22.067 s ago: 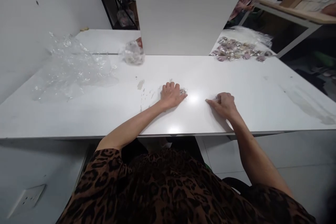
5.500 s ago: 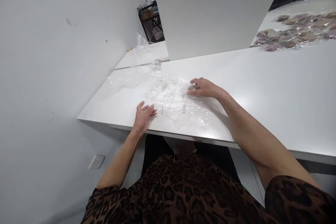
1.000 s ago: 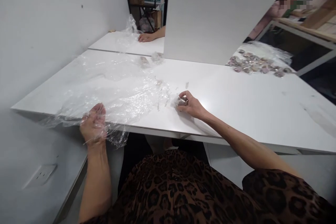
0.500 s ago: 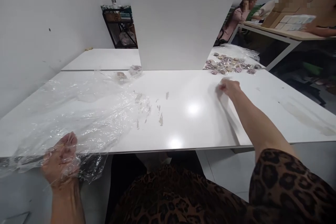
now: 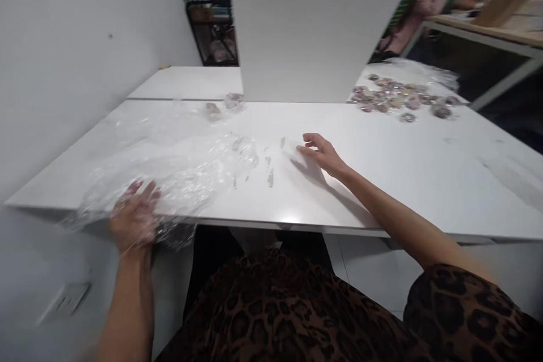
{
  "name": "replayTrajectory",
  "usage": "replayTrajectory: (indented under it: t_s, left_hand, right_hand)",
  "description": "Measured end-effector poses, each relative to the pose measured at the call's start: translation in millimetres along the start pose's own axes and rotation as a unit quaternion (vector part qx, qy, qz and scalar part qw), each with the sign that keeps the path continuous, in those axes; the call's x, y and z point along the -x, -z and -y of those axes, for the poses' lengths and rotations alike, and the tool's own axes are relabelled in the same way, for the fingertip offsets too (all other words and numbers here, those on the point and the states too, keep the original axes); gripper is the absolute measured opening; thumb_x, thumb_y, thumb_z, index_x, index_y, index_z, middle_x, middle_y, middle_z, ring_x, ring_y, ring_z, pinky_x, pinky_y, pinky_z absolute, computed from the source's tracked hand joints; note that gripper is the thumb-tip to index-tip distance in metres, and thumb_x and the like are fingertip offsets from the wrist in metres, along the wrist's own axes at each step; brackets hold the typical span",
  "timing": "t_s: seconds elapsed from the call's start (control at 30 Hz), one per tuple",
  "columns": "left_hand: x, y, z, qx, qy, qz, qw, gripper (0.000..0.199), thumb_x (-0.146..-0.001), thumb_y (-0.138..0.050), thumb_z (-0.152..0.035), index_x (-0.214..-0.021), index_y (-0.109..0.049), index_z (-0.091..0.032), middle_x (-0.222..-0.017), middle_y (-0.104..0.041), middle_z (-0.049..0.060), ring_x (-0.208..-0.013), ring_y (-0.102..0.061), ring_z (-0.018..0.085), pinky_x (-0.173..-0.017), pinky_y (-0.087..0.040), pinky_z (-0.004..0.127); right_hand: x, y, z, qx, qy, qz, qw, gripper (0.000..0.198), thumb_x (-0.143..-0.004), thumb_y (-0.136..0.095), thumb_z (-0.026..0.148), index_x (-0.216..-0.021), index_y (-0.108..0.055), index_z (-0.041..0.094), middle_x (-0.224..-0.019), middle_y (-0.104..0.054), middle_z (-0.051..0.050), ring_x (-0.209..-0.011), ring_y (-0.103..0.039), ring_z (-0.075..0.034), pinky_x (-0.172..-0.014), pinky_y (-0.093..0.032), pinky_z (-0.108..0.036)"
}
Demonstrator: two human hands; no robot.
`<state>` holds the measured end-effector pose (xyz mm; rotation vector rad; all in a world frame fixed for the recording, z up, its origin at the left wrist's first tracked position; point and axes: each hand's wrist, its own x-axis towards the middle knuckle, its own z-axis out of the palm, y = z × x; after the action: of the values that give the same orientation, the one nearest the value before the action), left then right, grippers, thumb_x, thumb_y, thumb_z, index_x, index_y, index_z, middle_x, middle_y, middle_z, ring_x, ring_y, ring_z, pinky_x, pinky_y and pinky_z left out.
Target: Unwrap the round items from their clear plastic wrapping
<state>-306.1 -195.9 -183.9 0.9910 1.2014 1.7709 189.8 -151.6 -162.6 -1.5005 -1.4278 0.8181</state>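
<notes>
My left hand (image 5: 134, 216) is at the table's front edge on the left, its fingers spread among folds of clear plastic film (image 5: 169, 178). Some film lies over that hand and hangs past the edge. My right hand (image 5: 320, 154) hovers above the middle of the white table (image 5: 424, 181), its fingers apart and curved, holding nothing. Beside it are several greyish smudges (image 5: 270, 178) on the tabletop. Two small wrapped pieces (image 5: 234, 100) sit at the film's far edge.
A cluster of small round wrapped pieces (image 5: 394, 96) lies at the back right, with more clear film (image 5: 428, 73) behind. A white upright panel (image 5: 301, 34) stands at the table's rear. Beyond are a black shelf cart (image 5: 212, 31) and people at another table (image 5: 500, 28).
My right hand has moved left from near the wrapped pieces to mid-table, and its fingers have opened. A dark wrapped piece now lies at the cluster's near right. The view has shifted.
</notes>
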Motion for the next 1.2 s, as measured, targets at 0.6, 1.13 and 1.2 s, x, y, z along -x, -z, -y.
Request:
replayTrajectory:
  t_s: [0.6,1.13,1.2]
  left_hand:
    - [33,3,-43,0.054,0.003,0.013,0.998,0.051,-0.067,-0.088,-0.018,-0.109,-0.059,-0.023,-0.128,-0.069,0.009,-0.080,-0.076,0.018,-0.071,-0.064,0.033]
    - [-36,-73,-58,-0.278,-0.226,0.160,0.920,0.031,-0.086,-0.082,-0.047,-0.085,-0.073,-0.018,-0.114,-0.066,0.010,-0.105,-0.068,0.025,-0.093,-0.059,0.043]
    - [-88,-75,-71,-0.227,-0.225,0.074,0.945,0.035,-0.080,-0.089,-0.041,-0.074,-0.067,-0.015,-0.099,-0.068,0.008,-0.116,-0.067,0.029,-0.101,-0.057,0.046]
  right_hand:
    - [5,-133,72,0.177,0.161,0.185,0.953,0.023,-0.098,-0.049,0.037,-0.096,-0.064,0.019,-0.093,-0.068,-0.011,-0.080,-0.058,-0.023,-0.078,-0.048,-0.039]
    - [45,-112,107,-0.121,0.129,0.165,0.970,0.040,-0.087,-0.077,0.053,-0.117,-0.069,0.028,-0.125,-0.071,-0.010,-0.114,-0.067,-0.028,-0.099,-0.057,-0.049]
    - [33,-100,86,-0.135,0.092,0.125,0.979,0.041,-0.084,-0.080,0.053,-0.115,-0.070,0.028,-0.119,-0.073,-0.010,-0.109,-0.068,-0.028,-0.094,-0.059,-0.048]
